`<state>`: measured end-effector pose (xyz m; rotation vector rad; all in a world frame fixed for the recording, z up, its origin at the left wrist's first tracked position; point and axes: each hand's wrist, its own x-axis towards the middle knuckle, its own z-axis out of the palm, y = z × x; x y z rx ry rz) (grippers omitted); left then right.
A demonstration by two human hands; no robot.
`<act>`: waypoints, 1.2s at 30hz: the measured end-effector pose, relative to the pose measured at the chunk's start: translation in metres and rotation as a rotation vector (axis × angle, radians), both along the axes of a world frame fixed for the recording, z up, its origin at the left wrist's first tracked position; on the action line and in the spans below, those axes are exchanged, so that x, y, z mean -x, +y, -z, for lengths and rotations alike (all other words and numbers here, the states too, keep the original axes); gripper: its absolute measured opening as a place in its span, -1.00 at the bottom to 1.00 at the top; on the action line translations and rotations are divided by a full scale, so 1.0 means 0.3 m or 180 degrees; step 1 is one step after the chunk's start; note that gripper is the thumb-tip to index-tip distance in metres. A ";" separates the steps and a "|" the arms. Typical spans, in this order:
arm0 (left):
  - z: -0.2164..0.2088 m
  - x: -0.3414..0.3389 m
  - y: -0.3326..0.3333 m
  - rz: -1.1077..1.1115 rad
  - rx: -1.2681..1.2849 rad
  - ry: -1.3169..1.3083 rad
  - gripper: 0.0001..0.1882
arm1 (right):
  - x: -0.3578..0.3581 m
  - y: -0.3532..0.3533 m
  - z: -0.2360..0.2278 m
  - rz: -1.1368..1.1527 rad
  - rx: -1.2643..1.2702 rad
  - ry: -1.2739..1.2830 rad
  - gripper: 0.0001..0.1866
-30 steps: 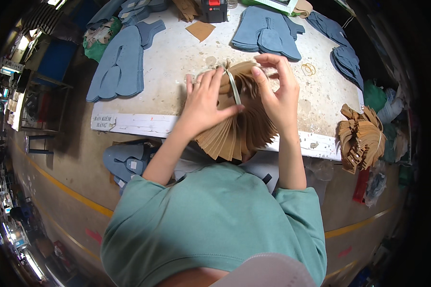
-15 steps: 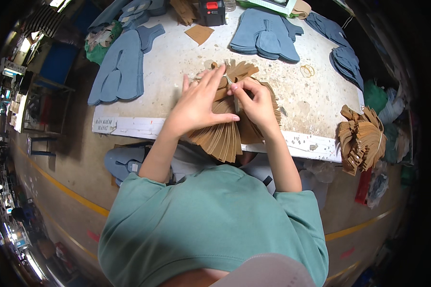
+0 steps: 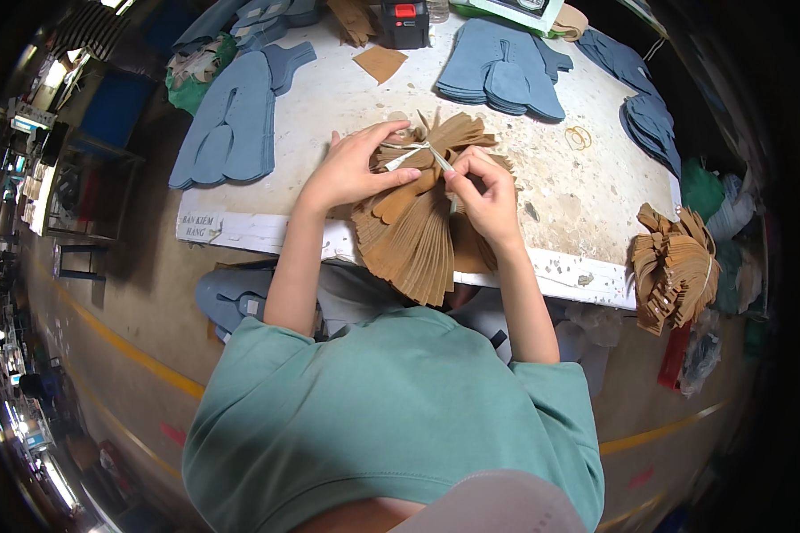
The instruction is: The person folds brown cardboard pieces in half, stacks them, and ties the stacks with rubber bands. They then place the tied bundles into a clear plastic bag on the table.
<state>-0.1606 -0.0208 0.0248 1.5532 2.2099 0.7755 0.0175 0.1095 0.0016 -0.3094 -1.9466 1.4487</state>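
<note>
A thick bundle of brown leather-like pieces (image 3: pixel 409 249) lies at the table's front edge, its layers fanned out towards me and at the far end. A pale tie strip (image 3: pixel 412 157) crosses its pinched middle. My left hand (image 3: pixel 351 169) rests against the bundle's left side with fingers stretched and apart from the thumb, which lies on the brown layers near the strip. On the other side, my right hand (image 3: pixel 487 195) is closed, thumb and forefinger pinching a pale end of the strip. The underside of the bundle is hidden.
Blue cut pieces lie in a left stack (image 3: pixel 227 133) and a far stack (image 3: pixel 502 75), with more at the right (image 3: pixel 649 129). Another brown bundle (image 3: pixel 676 266) hangs at the right corner. A black-and-red box (image 3: pixel 405 25), a brown scrap (image 3: pixel 380 64) and yellow rubber bands (image 3: pixel 579 138) are also on the table.
My left hand has drawn back left and lowered from over the bundle, uncovering the tie strip. My right hand has moved slightly right and nearer, still pinching the strip's end.
</note>
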 end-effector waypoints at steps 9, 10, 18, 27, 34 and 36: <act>-0.031 0.038 0.026 0.0208 -0.0731 -0.0828 -0.80 | -0.008 0.025 0.021 -0.0100 -0.0245 0.0000 -0.83; -0.044 0.036 0.029 0.0271 -0.0751 -0.0547 -0.79 | -0.009 0.024 0.018 -0.0100 -0.0260 -0.0045 -0.82; -0.115 0.017 0.076 0.0388 -0.0488 -0.1478 -0.67 | 0.003 -0.007 -0.012 0.0205 -0.0893 -0.0375 -0.80; -0.137 0.013 0.115 -0.0057 -0.2222 -0.1637 -0.31 | -0.001 -0.002 0.000 0.0052 -0.0631 -0.0147 -0.78; -0.045 -0.229 -0.012 0.0305 -0.0758 0.0399 0.03 | -0.060 0.042 -0.076 0.0316 -0.0304 0.0201 -0.63; -0.025 -0.286 -0.023 0.0155 -0.0796 0.1031 0.04 | -0.116 0.040 -0.121 0.0453 -0.0386 -0.0001 -0.61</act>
